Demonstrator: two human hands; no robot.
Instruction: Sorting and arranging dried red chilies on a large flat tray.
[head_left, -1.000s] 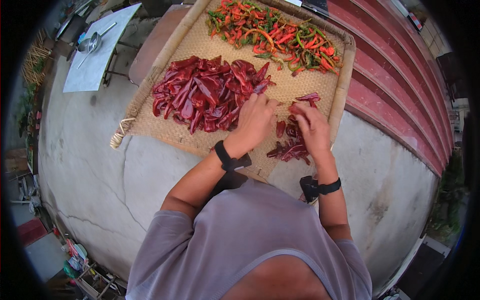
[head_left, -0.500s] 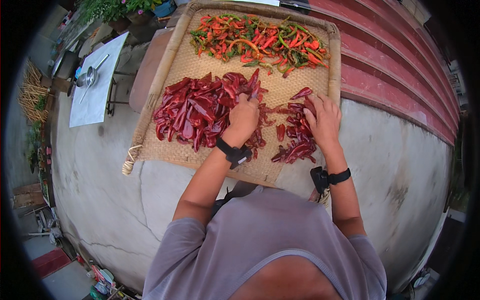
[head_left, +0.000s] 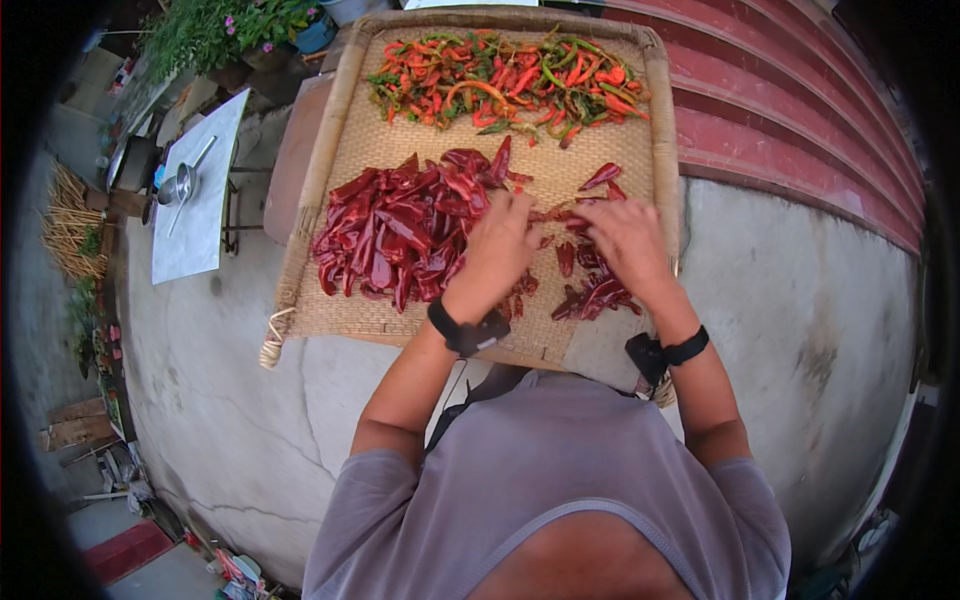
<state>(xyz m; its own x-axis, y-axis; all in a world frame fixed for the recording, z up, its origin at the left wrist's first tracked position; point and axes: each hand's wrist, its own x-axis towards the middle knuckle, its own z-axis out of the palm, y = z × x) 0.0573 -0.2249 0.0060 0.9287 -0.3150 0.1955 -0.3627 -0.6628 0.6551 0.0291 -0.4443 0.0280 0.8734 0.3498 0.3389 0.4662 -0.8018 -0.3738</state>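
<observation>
Dark red dried chili peppers (head_left: 395,225) lie in a large glossy heap on the left of a woven bamboo tray (head_left: 556,172). My left hand (head_left: 500,245) is at the heap's right edge, its fingers drawn together; what they hold, if anything, is hidden. Facing it, my right hand (head_left: 628,240) hangs over a smaller pile of dark red chili pieces (head_left: 605,295), its fingers bent inward toward my left hand. Its fingertips are close together, and I cannot make out what is in them. Small red pieces lie between the hands.
Fresh red, orange and green chilies (head_left: 510,85) spread across the tray's far end. Red steps (head_left: 770,100) rise at the far right. A white table (head_left: 200,200) with a metal ladle (head_left: 186,185) stands to the left, and potted plants (head_left: 235,35) sit beyond it.
My left hand has moved right and slightly nearer, away from the heap's far edge. My right hand has shifted left, its fingers now turned toward the left hand.
</observation>
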